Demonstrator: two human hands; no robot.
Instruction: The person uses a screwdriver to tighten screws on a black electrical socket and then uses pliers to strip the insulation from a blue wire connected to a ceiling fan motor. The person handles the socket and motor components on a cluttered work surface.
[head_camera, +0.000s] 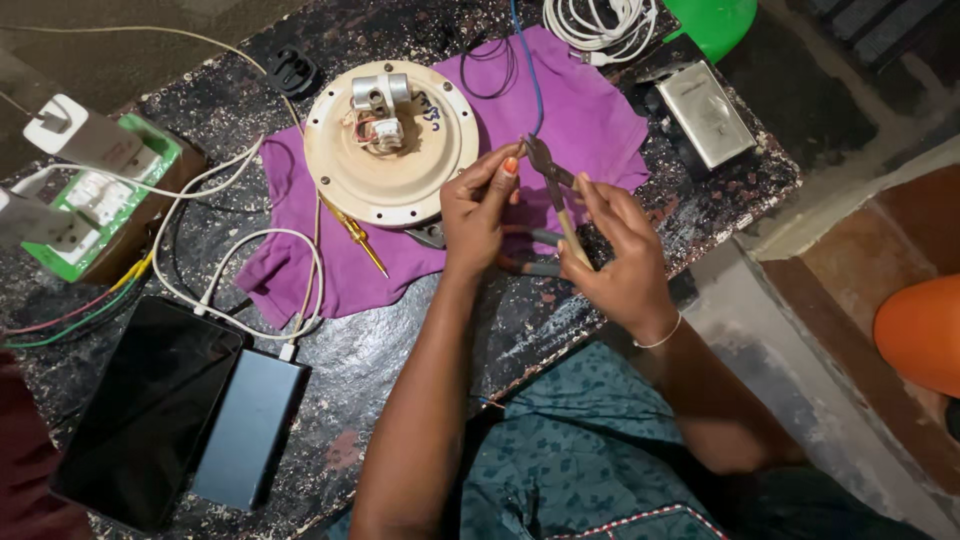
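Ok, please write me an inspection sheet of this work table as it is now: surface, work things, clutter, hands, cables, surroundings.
Surface: dark speckled table, with a purple cloth spread on it.
Work things: round cream motor housing on the cloth; pliers meet a blue wire at their tip.
Clutter: yellow screwdriver, black tablet, grey power bank, green switch box, metal box.
Hands: left hand pinches the blue wire at the pliers' tip; right hand grips the pliers' handles.
Cables: white cable loops to the power bank; white coil at the top edge.
Surroundings: green seat, orange object, concrete floor.
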